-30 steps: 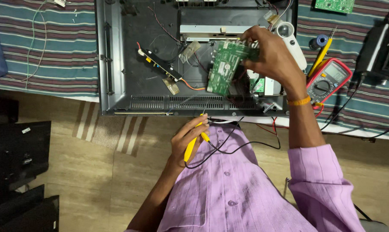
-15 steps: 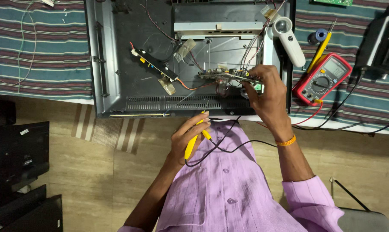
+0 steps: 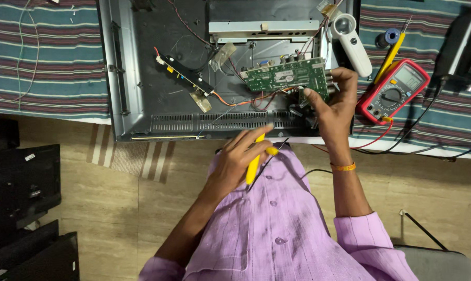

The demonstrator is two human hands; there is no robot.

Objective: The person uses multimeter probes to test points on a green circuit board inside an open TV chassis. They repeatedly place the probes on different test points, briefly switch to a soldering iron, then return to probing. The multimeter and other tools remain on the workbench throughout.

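Note:
My right hand (image 3: pixel 333 106) grips the right end of a green circuit board (image 3: pixel 283 76), held nearly flat over the open back of a flat-screen chassis (image 3: pixel 142 62). An orange wire runs from the board to a narrow black board (image 3: pixel 186 74) at the chassis centre. My left hand (image 3: pixel 239 156) holds a yellow-handled probe (image 3: pixel 254 162) with a black lead, just below the chassis's front edge, close to my purple shirt.
A red multimeter (image 3: pixel 394 92) lies right of the chassis on a striped cloth (image 3: pixel 43 57), with a yellow probe (image 3: pixel 391 52) and a white magnifier (image 3: pixel 350 36) beside it. Black panels (image 3: pixel 22 208) lean on the floor at the left. A grey stool (image 3: pixel 438 263) stands at the lower right.
My right hand has lowered and turned the green board from upright to nearly flat over the chassis. My left hand with the yellow probe has moved up toward the chassis edge.

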